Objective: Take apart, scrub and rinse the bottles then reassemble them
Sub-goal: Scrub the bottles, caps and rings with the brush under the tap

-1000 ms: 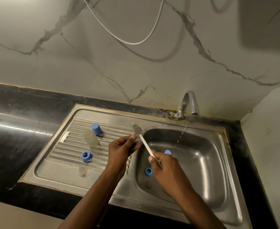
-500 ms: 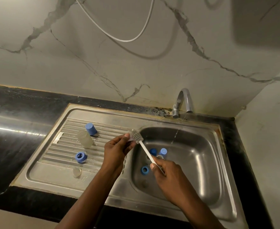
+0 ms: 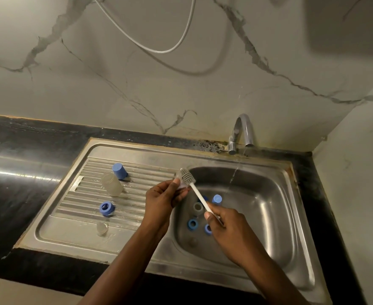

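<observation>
My right hand (image 3: 227,227) grips the white handle of a bottle brush (image 3: 200,197). Its grey bristle head rests against a small clear part (image 3: 180,184) pinched in the fingertips of my left hand (image 3: 163,201), over the basin's left rim. On the drainboard lie a clear bottle (image 3: 112,184), a blue cap (image 3: 119,170), a blue ring (image 3: 107,208) and a clear teat (image 3: 102,228). Down in the basin sit another clear bottle (image 3: 197,208), a blue cap (image 3: 216,199) and two blue rings (image 3: 192,224), one partly hidden by my right hand.
A steel sink (image 3: 286,216) is set in a black counter (image 3: 27,172). The chrome tap (image 3: 241,133) at the back runs a thin stream into the basin. A white hose (image 3: 159,50) loops on the marble wall; a side wall closes the right.
The brush head has come down from above my left fingertips to lie against the clear part. Both hands have stayed over the basin's left rim.
</observation>
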`<move>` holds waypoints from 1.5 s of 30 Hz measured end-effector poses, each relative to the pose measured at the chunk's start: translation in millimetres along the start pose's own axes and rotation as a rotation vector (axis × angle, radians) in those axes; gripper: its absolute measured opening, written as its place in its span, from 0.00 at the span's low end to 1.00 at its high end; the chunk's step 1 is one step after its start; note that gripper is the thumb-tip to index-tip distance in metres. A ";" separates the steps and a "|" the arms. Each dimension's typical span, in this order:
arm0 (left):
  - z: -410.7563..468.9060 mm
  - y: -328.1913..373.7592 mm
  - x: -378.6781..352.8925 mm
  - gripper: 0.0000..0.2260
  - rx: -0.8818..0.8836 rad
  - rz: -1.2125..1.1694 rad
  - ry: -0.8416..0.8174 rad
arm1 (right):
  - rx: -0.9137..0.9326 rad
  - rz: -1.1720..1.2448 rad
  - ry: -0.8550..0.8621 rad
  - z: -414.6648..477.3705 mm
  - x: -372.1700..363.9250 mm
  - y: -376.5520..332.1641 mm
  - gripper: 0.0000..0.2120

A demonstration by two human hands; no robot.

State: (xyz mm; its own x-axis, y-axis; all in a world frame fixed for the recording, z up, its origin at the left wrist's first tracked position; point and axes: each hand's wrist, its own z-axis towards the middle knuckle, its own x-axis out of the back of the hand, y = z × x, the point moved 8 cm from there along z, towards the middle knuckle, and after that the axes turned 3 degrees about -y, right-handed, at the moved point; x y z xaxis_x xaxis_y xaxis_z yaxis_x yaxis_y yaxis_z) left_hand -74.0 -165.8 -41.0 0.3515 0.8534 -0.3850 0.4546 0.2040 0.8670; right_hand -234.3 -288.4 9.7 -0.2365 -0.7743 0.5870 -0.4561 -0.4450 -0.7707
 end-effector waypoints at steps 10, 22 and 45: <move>10.4 -21.0 -12.0 0.07 0.002 0.000 0.040 | -0.024 0.034 -0.025 -18.9 17.6 40.1 0.13; 19.9 -119.5 -25.2 0.03 0.003 0.780 -0.215 | -0.089 0.161 -0.013 -31.0 41.4 94.3 0.15; 61.6 -260.7 -34.6 0.10 0.228 1.668 -0.545 | -0.109 0.023 -0.163 -15.3 35.9 139.9 0.18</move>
State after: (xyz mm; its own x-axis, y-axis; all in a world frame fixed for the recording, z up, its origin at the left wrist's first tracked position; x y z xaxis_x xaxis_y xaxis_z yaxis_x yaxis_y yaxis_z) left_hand -154.3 -278.0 -273.2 0.7022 -0.1873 0.6870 -0.5605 -0.7403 0.3711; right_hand -319.7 -371.6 -73.2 -0.1105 -0.8503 0.5145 -0.5447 -0.3812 -0.7470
